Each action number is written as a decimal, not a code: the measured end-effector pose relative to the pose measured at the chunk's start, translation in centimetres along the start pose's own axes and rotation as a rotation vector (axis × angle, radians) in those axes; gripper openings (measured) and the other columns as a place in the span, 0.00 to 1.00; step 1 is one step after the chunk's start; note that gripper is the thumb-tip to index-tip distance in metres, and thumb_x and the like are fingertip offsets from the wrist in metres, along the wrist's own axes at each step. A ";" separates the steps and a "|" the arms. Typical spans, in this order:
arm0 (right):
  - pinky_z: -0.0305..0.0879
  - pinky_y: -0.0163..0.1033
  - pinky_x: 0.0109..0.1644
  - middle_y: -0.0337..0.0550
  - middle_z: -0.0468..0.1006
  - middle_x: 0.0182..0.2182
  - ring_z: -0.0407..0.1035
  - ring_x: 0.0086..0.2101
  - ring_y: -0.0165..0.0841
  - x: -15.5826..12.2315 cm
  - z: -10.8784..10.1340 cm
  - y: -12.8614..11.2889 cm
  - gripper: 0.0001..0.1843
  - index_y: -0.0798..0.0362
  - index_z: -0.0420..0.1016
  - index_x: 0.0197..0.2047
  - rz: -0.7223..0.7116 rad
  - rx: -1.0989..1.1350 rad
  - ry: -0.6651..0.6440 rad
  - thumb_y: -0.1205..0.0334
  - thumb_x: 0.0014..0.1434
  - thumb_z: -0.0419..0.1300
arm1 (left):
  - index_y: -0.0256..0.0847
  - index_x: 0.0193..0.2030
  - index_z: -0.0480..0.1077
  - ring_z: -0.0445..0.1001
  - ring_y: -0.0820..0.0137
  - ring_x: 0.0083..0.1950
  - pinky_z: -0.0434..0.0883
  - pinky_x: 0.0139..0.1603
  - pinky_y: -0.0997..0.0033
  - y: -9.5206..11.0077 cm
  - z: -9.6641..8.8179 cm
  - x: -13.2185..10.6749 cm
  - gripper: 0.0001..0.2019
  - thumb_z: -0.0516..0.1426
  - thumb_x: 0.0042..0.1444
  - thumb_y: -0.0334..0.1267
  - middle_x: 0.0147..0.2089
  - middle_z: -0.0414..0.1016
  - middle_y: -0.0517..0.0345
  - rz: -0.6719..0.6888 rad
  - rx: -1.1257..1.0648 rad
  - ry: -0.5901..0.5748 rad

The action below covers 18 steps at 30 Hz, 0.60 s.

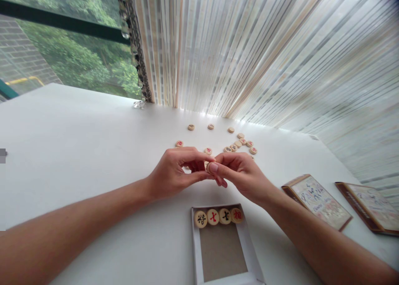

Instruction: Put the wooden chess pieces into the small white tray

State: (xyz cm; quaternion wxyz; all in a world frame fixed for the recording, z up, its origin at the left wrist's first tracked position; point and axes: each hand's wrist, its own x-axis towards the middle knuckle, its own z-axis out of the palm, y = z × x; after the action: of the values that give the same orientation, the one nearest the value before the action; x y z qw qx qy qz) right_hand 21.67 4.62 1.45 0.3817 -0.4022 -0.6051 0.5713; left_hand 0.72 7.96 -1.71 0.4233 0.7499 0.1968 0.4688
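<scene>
My left hand [179,168] and my right hand [243,172] meet above the white table. Between their fingertips is a round wooden Chinese chess piece [207,165], partly covered by the fingers. The right thumb presses on its side, while the left thumb and index finger close around it. Just below the hands lies a shallow white box tray [196,251] with a grey-brown bottom. A row of several pieces lines its far end, among them a black-marked piece [200,219] at the left and a red-marked piece [237,215] at the right.
Loose pieces lie scattered beyond the hands, including a red-marked piece [179,144] and a cluster near a plain-looking piece [237,144]. Two printed boxes, a nearer box [321,199] and a farther box [374,206], lie at right. A string curtain [212,48] borders the table's back edge.
</scene>
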 end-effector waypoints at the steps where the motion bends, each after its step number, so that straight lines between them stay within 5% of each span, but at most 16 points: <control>1: 0.59 0.35 0.29 0.37 0.74 0.21 0.65 0.24 0.28 0.0 -0.1 -0.1 0.22 0.55 0.78 0.28 -0.001 -0.005 -0.007 0.47 0.60 0.74 | 0.35 0.49 0.84 0.81 0.71 0.33 0.80 0.35 0.74 0.0 0.0 0.0 0.12 0.71 0.59 0.33 0.35 0.82 0.53 -0.010 -0.007 0.002; 18: 0.63 0.35 0.28 0.39 0.76 0.21 0.67 0.23 0.27 0.1 -0.5 0.4 0.18 0.56 0.83 0.32 -0.028 0.034 -0.005 0.49 0.62 0.73 | 0.32 0.52 0.81 0.82 0.71 0.34 0.80 0.35 0.74 0.0 -0.1 0.0 0.16 0.71 0.58 0.34 0.39 0.83 0.50 -0.029 -0.037 -0.005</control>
State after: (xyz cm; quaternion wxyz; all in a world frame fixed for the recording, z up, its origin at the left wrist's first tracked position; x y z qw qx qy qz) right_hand 22.09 4.88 1.08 0.3949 -0.3856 -0.6020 0.5771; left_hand 0.62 7.99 -1.69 0.4443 0.7401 0.1981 0.4643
